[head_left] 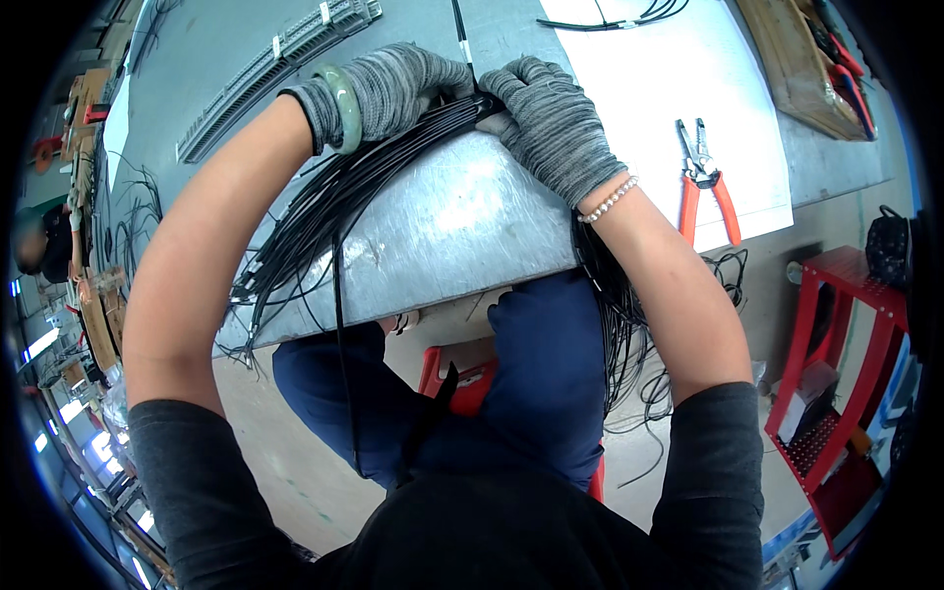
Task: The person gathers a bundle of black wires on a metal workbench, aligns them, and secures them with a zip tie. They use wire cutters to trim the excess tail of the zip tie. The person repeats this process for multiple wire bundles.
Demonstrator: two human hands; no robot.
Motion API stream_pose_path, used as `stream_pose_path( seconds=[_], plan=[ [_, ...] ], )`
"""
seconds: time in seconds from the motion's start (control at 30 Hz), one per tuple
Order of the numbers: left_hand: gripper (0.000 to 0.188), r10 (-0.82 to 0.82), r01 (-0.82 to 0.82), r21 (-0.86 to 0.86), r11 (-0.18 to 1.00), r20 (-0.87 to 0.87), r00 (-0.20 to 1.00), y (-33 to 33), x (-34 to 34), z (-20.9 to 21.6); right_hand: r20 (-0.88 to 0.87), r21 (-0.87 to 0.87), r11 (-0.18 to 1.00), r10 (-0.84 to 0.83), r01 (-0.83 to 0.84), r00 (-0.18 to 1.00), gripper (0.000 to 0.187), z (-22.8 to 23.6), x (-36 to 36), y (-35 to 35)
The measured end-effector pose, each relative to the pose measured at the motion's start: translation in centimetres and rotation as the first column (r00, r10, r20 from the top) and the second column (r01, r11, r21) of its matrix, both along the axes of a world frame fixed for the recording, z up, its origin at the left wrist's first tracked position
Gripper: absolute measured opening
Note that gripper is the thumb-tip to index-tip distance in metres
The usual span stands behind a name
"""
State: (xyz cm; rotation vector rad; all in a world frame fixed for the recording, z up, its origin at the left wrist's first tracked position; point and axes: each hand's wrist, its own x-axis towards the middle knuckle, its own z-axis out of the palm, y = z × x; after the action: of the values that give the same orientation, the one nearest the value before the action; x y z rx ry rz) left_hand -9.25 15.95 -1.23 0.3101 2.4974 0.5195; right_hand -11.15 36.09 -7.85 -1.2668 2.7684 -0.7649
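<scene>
- Both gloved hands are meeting at twelve o'clock: left hand (398, 87) and right hand (551, 118) are each closing their grip around the black wire bundle (334, 197).
- The wires are fanning thin and glossy toward seven o'clock, off the grey bench (462, 226).

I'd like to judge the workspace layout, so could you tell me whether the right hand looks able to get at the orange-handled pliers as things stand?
Probably yes. The pliers lie uncovered on the white sheet, just to the right of the right hand, with nothing between them. That hand is gripping the black wire bundle, though, so it would have to let go first.
</scene>
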Motion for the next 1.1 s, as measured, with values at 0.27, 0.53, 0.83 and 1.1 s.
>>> stream_pose_path(
  seconds=[0.27,0.53,0.83,1.1],
  plan=[
    [0.029,0.026,0.009,0.267,0.964,-0.128,0.991,-1.8,-0.1,-3.2,-0.003,-0.132,0.99,0.049,-0.049,0.999,0.04,-0.5,-0.4,0.1],
    [0.032,-0.272,0.248,-0.111,0.962,-0.39,0.88,-1.6,-0.1,-3.9,-0.02,-0.051,0.997,0.054,-0.055,0.998,0.04,-1.0,-0.5,-0.1],
    [0.029,0.006,-0.029,-0.076,0.997,-0.289,0.957,0.0,1.5,-2.2,0.019,0.069,0.997,0.027,-0.028,0.999,0.04,-0.5,-0.1,-0.8],
    [0.028,0.309,-0.374,0.028,0.927,-0.625,0.717,3.7,7.3,-5.9,0.207,0.004,1.0,0.019,-0.021,0.978,0.042,0.4,-0.8,-0.9]
  ],
)
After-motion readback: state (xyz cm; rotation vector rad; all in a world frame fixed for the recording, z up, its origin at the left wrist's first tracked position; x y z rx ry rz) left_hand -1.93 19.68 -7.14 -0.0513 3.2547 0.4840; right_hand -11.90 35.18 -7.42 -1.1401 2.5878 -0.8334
